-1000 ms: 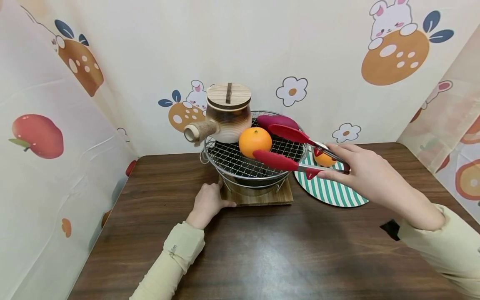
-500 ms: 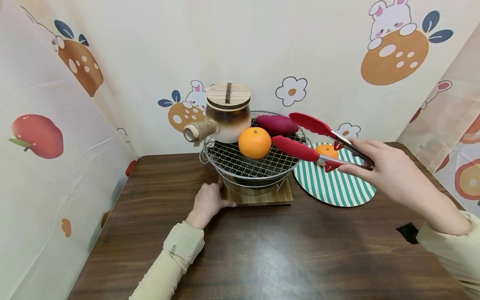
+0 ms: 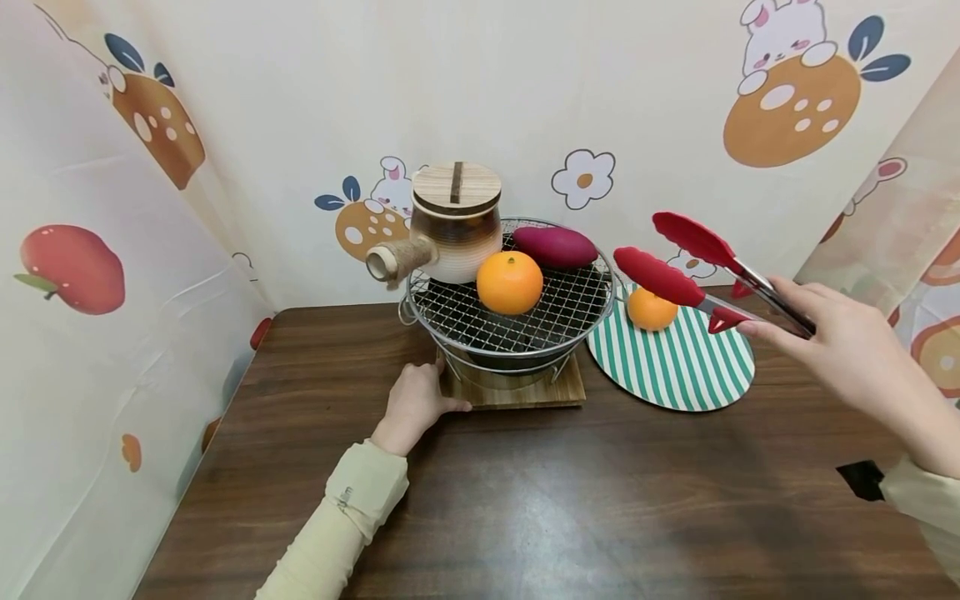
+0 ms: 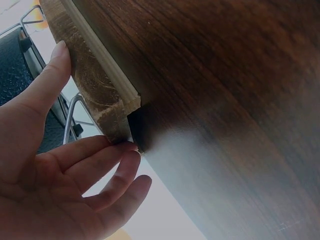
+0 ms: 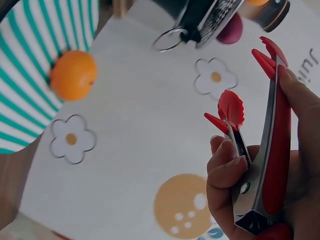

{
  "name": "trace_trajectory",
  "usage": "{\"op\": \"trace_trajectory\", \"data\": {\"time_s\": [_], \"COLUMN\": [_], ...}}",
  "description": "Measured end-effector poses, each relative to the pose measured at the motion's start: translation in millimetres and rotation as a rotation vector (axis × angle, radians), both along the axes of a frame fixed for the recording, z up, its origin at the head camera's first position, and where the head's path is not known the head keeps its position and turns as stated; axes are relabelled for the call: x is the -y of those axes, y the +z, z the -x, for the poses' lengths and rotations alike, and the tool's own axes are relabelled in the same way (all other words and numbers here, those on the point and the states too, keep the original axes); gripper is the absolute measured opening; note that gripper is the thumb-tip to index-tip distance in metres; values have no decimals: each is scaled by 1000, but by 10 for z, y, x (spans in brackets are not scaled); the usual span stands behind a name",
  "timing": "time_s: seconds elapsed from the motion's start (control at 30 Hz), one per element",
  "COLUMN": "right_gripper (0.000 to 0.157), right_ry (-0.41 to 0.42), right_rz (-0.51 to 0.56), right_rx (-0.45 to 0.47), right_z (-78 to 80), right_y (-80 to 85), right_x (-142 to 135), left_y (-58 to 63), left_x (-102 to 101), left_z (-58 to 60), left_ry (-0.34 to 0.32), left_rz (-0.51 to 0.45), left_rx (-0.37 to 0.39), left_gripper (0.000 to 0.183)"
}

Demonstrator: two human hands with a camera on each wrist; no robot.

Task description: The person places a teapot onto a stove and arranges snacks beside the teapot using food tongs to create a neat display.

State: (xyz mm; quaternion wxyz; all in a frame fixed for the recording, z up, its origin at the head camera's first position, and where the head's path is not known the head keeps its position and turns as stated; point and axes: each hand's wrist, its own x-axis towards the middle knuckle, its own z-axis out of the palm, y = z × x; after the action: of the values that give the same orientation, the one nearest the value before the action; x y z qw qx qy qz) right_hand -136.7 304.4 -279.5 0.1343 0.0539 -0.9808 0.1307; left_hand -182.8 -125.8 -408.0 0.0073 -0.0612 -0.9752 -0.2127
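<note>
My left hand (image 3: 416, 404) grips the front-left corner of a wooden board (image 3: 528, 394), its thumb along the side edge in the left wrist view. On that board stands a round tabletop grill (image 3: 517, 337) with a wire mesh. The mesh carries an orange (image 3: 510, 283), a purple sweet potato (image 3: 555, 247) and a lidded clay teapot (image 3: 456, 250) with a twine-wrapped side handle. In my right hand (image 3: 847, 346) are red-tipped tongs (image 3: 660, 277), spread apart with nothing between their tips. They hover above a green-striped round mat (image 3: 678, 379), near a smaller orange (image 5: 73, 75) lying on it.
A dark wooden table (image 3: 525, 500) lies beneath everything. Patterned cloth (image 3: 637, 100) closes off the back and both sides. A black patch (image 3: 861, 480) shows on the table by my right sleeve.
My right hand has drawn the tongs away from the grill to the right, over the striped mat. The orange and sweet potato stay on the mesh; my left hand keeps its place.
</note>
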Motion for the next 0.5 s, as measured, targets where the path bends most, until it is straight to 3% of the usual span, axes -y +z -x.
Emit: {"op": "trace_trajectory", "data": {"time_s": [0.5], "right_gripper": [59], "right_ry": [-46], "right_rz": [6], "right_rx": [123], "right_z": [147], "right_y": [-303], "right_x": [-326], "left_y": [16], "left_x": [-9], "left_z": [10], "left_ry": [-1], "left_rz": [3], "left_rx": [6], "left_gripper": [79]}}
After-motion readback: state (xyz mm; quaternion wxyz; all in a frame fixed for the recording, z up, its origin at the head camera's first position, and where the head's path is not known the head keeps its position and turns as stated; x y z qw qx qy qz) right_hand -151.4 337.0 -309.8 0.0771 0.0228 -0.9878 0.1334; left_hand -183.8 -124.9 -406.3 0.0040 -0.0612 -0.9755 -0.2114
